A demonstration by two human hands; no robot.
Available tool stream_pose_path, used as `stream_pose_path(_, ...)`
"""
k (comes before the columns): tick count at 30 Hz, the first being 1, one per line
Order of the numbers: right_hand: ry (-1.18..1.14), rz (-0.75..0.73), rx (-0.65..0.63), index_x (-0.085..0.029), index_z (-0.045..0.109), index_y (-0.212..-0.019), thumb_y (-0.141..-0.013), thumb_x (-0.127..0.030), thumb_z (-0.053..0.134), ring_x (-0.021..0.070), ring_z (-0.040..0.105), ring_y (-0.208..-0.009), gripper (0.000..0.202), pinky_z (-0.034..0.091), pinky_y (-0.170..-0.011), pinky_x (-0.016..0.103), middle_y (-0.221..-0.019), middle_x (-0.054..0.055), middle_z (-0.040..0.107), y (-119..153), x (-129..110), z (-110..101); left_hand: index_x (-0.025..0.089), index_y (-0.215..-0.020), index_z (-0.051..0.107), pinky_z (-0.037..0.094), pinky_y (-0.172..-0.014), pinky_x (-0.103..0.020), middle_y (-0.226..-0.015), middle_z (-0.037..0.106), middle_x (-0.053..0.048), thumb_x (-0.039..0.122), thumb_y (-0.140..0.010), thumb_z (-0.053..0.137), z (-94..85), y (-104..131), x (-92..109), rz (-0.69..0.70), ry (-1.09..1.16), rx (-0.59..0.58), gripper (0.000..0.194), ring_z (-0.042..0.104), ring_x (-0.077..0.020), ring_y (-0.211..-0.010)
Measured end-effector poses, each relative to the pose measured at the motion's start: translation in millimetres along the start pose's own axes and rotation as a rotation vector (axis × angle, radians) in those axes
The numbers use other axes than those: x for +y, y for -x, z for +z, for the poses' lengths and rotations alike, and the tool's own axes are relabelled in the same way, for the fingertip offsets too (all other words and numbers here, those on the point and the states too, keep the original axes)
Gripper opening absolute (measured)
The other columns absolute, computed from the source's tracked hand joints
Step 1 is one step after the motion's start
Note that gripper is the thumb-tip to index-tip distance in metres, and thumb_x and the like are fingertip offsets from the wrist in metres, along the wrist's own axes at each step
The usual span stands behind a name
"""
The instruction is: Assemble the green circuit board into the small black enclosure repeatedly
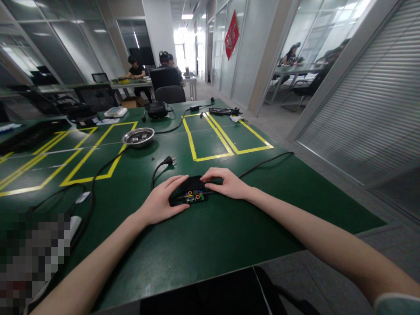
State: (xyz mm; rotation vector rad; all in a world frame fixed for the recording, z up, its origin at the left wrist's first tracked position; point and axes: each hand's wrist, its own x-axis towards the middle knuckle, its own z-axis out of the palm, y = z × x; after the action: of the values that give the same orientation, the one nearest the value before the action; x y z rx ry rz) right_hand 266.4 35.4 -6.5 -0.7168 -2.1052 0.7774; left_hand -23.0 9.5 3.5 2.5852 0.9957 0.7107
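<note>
An opened black power adapter lies on the green table [170,249] in front of me. Its circuit board [194,195], with copper coils and small parts, is exposed on the near side. A black casing half [191,182] sits just behind the board. My left hand [161,202] curves around the adapter's left end, thumb at the near edge and fingers at the far edge. With bent fingers, my right hand [228,183] grips the casing's right end, near where a cord comes out. Beyond the left hand lies a black mains plug [168,160] on its cable.
A metal bowl [151,139] with small metal parts stands at the back left. Yellow tape [213,156] marks rectangles on the table. Farther back are a black rounded device [157,110], a folded tripod [223,111] and another adapter [194,107]. A loose cord [269,161] runs rightward. People sit in the background.
</note>
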Motion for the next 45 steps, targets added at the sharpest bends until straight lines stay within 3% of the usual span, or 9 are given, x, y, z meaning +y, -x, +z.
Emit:
stream_pose_path(6,0.136,-0.106,0.036,-0.019,0.075,-0.095,-0.095,-0.021,0.067,0.0190,0.070,-0.088,0.008,0.060,-0.084,0.036,-0.094,0.006,0.073,1.1,1.4,4.7,0.026,-0.156,0.044,0.051,-0.115,-0.048,-0.151,0.057,-0.012,0.039,-0.090,0.073,1.8,0.0,0.2,0.028,0.007,0.017,0.073,0.060,-0.0303,-0.136)
stream_pose_path(10,0.133,-0.103,0.055,-0.019,0.073,-0.100,-0.093,-0.019,0.069,0.0177,0.069,-0.085,0.008,0.061,-0.081,0.035,-0.096,0.005,0.070,2.2,1.5,7.4,0.025,-0.153,0.047,0.051,-0.114,-0.048,-0.150,0.058,-0.013,0.037,-0.090,0.074,1.9,0.5,-0.5,0.049,-0.011,0.034,0.070,0.061,-0.0302,-0.135)
stream_pose_path(15,0.055,-0.025,0.097,-0.021,0.066,-0.124,-0.088,-0.014,0.071,0.0145,0.070,-0.083,0.038,0.063,-0.079,0.033,-0.123,0.009,0.065,2.7,1.0,9.3,0.025,-0.149,0.052,0.052,-0.114,-0.051,-0.147,0.062,-0.014,0.038,-0.090,0.074,0.1,0.6,-0.5,0.088,-0.037,0.065,0.064,0.062,-0.0310,-0.132)
stream_pose_path(21,0.259,-0.194,0.037,-0.023,0.071,-0.123,-0.095,-0.018,0.066,0.0217,0.071,-0.105,0.028,0.061,-0.095,0.040,-0.119,0.008,0.072,1.2,-3.5,8.6,0.025,-0.147,0.052,0.054,-0.110,-0.048,-0.140,0.062,-0.013,0.035,-0.088,0.076,0.9,0.0,3.9,0.082,-0.021,0.096,0.064,0.064,-0.0301,-0.128)
stream_pose_path(26,0.385,-0.242,0.011,-0.022,0.069,-0.126,-0.097,-0.015,0.059,0.0217,0.071,-0.101,0.032,0.062,-0.084,0.036,-0.115,0.010,0.071,1.8,-4.9,9.6,0.026,-0.146,0.052,0.057,-0.105,-0.045,-0.136,0.063,-0.012,0.034,-0.089,0.074,2.2,0.6,6.1,0.041,0.004,0.078,0.062,0.066,-0.0288,-0.122)
stream_pose_path(32,0.345,-0.247,-0.090,-0.021,0.072,-0.118,-0.094,-0.012,0.056,0.0213,0.072,-0.104,0.031,0.061,-0.090,0.036,-0.116,0.010,0.073,3.3,-9.0,5.1,0.024,-0.131,0.065,0.059,-0.097,-0.042,-0.115,0.075,-0.009,0.036,-0.092,0.070,1.7,0.5,5.0,0.041,0.010,0.007,0.041,0.072,-0.0256,-0.105)
stream_pose_path(36,0.270,-0.242,-0.172,-0.020,0.069,-0.122,-0.090,-0.021,0.066,0.0234,0.073,-0.109,0.032,0.059,-0.096,0.038,-0.122,0.011,0.074,4.8,-13.1,2.6,0.023,-0.127,0.066,0.059,-0.095,-0.040,-0.111,0.075,-0.008,0.036,-0.093,0.069,0.7,-0.8,7.5,0.045,0.021,0.006,0.036,0.071,-0.0246,-0.102)
stream_pose_path(40,0.285,-0.217,-0.176,-0.020,0.070,-0.117,-0.093,-0.031,0.070,0.0244,0.074,-0.106,0.027,0.059,-0.094,0.039,-0.116,0.011,0.077,4.8,-14.6,2.8,0.022,-0.128,0.067,0.058,-0.094,-0.040,-0.111,0.075,-0.009,0.034,-0.094,0.068,-0.5,-1.8,10.1,0.041,0.035,-0.015,0.036,0.070,-0.0247,-0.102)
stream_pose_path(45,0.312,-0.224,-0.146,-0.021,0.071,-0.113,-0.092,-0.031,0.071,0.0244,0.074,-0.102,0.024,0.059,-0.090,0.039,-0.110,0.011,0.077,3.8,-13.8,2.9,0.023,-0.131,0.067,0.058,-0.095,-0.041,-0.112,0.074,-0.009,0.033,-0.093,0.068,-0.4,-1.9,11.1,0.025,0.050,-0.030,0.040,0.069,-0.0249,-0.103)
